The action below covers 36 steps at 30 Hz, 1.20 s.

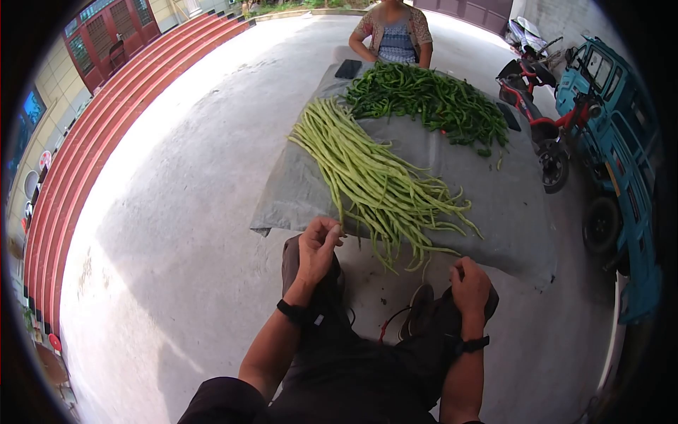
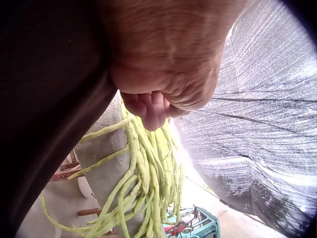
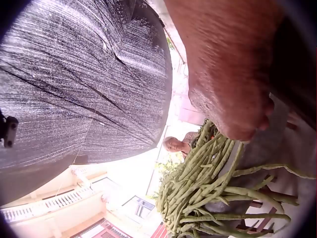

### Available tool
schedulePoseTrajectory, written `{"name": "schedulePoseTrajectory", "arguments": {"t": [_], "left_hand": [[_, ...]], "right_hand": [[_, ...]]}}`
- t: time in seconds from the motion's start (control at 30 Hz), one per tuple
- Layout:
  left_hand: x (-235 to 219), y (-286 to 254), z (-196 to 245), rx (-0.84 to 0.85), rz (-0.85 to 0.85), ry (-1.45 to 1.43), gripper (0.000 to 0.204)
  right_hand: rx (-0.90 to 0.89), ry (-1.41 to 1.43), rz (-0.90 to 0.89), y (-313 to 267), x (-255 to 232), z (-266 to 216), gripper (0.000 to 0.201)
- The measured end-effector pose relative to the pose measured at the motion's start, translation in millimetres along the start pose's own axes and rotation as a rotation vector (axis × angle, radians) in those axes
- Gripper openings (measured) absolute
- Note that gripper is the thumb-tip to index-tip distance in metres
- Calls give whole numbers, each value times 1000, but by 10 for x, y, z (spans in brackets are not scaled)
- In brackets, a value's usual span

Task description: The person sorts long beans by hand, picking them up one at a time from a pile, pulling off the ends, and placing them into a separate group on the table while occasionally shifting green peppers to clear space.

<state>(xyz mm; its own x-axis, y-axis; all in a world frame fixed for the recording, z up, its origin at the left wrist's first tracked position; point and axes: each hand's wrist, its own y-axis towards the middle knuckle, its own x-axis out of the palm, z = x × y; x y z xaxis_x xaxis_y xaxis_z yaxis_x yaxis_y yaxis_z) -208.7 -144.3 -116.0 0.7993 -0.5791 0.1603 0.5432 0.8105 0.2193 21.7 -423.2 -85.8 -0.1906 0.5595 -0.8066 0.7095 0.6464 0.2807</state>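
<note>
Pinching 1 long bean between curled thumb and fingertips, the left hand [image 1: 318, 244] reaches over the person's left knee to the near edge of the pile of long beans [image 1: 374, 180], which lies fanned out on a grey cloth [image 1: 508, 205] spread on the concrete ground. The right hand [image 1: 470, 283] rests on the right knee with its fingers curled over the dark trousers, holding nothing, just short of the bean tips. Farther along the same cloth sits a heap of dark green peppers [image 1: 431, 99], and a second person sits at the far end. At the right stand a red scooter [image 1: 537, 120] and a blue vehicle [image 1: 621, 162]; red steps run along the left. From the left wrist, the left hand [image 2: 163, 64] fills the top of the frame, its fingertips [image 2: 151, 111] bunched together right at the top of the hanging pale green long beans [image 2: 143, 178], with the cloth [image 2: 257, 129] at the right. From the right wrist, the right hand [image 3: 233, 74] shows only its heel and side, so the fingers cannot be seen; the long beans [image 3: 208, 188] lie just beyond it, apart from the hand, beside the cloth [image 3: 84, 84].
</note>
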Motion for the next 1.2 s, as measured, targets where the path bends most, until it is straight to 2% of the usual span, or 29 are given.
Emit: {"name": "schedulePoseTrajectory", "arguments": {"t": [0.6,1.2], "left_hand": [[-7,-8,35,-22,0,30,11],[-57,97,-50,-27,40,-72,13]], "right_hand": [[-21,-32,10,-11,4,-10,15],[-47,-21,14,18,55,-18,15]]}}
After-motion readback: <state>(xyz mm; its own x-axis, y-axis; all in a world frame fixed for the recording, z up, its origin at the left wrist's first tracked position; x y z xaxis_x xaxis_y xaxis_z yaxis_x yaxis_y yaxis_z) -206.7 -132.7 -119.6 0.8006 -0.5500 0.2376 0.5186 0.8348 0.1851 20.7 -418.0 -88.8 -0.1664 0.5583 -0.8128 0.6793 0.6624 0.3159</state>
